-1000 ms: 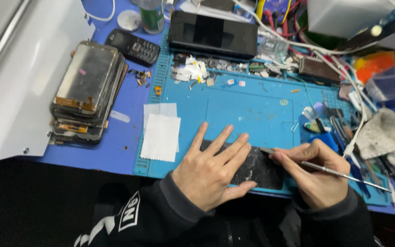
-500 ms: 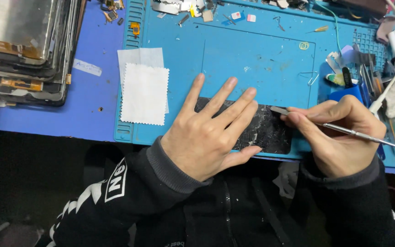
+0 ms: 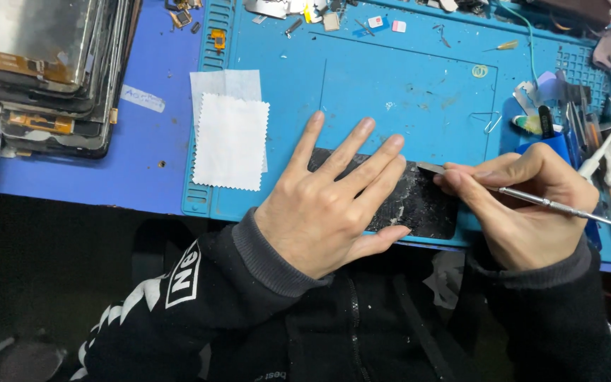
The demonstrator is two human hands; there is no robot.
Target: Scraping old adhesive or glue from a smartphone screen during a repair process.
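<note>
Position is little changed from half a second earlier: the left hand (image 3: 327, 205) is kept flat, fingers spread, on the dark phone panel (image 3: 419, 205), and the right hand (image 3: 525, 205) is still pinched around a thin metal tool (image 3: 567, 207) whose flat tip is laid at the panel's upper right edge. The panel is seen at the near edge of the blue mat (image 3: 404, 85), half hidden under the left hand. One panel, one tool and two white cloths (image 3: 231, 138) are counted. A stack of screens (image 3: 51, 71) is kept at far left, small parts are scattered along the far edge, and other tools are crowded at right.
</note>
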